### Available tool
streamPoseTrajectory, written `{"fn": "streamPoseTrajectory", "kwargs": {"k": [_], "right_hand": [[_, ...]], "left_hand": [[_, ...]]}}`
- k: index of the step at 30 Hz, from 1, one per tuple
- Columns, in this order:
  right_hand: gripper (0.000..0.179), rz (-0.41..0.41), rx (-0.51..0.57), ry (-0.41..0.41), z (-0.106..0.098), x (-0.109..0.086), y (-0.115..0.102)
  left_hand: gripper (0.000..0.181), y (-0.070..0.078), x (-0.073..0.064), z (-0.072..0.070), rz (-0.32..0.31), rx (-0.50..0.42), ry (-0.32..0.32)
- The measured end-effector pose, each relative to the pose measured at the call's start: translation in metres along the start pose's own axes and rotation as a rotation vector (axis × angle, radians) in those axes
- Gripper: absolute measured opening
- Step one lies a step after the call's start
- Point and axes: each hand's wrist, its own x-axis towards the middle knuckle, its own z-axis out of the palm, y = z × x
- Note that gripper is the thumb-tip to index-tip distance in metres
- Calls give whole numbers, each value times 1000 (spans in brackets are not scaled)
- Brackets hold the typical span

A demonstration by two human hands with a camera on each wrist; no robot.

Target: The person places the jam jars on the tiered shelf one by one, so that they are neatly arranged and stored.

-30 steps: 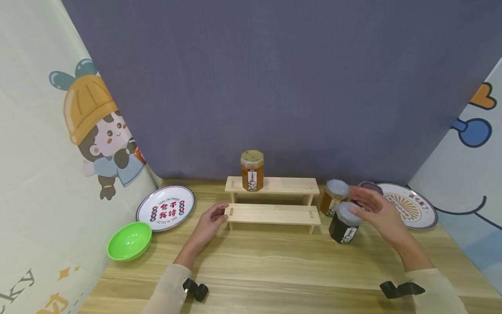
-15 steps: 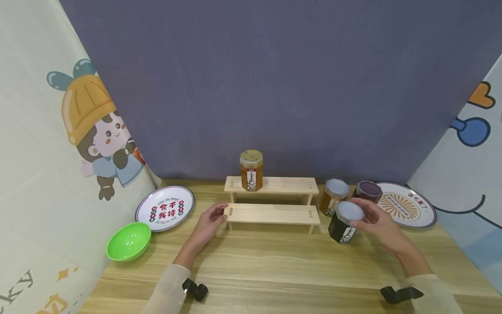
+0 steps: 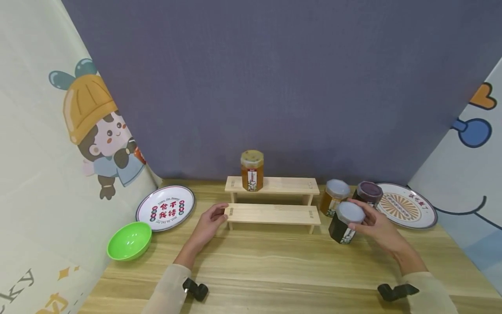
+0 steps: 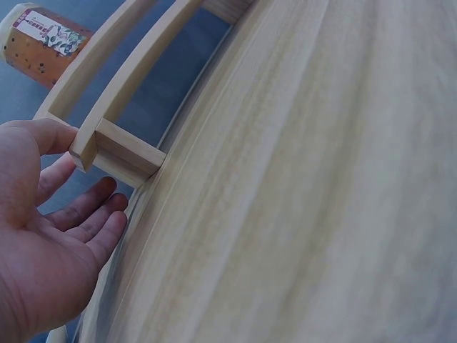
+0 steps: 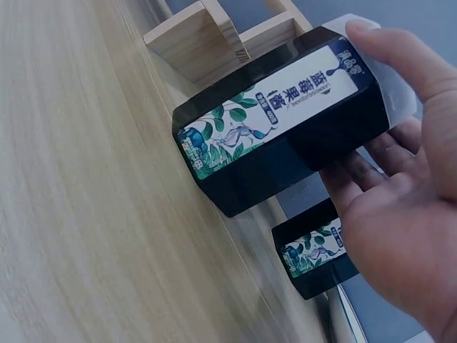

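Dark jar (image 3: 344,222), 蓝莓果酱 on its white label (image 5: 275,111)

Hand (image 5: 418,221) gripping dark jar (image 5: 278,118), second jar (image 5: 310,250) behind

Room above lower shelf (image 3: 270,213); amber jar (image 3: 252,171) obstructs upper shelf (image 3: 288,185).

A white-lidded, many-sided black jar (image 3: 345,223) is between the long wooden front shelf (image 3: 273,213) and the right edge of the wooden desk (image 3: 266,266).
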Motion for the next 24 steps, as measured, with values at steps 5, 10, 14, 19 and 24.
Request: {"fn": "streamPoseTrajectory", "kwargs": {"k": [5,10,14,19,24], "right_hand": [[72,5,-6,10,-2,0,4],[71,18,-76,45,-1,0,5],[72,40,-125,72,1,-2,4],[72,43,-145,85,1,-3,4],[72,44,-151,88,1,-1,3]], "left_hand": [[39,0,-1,0,2,16,4],[39,1,-1,0,0,9,4],[40,0,0,0,-5,3,2],[40,0,-1,0,-7,11,-1],[40,1,-1,0,-10,7,0]]}}
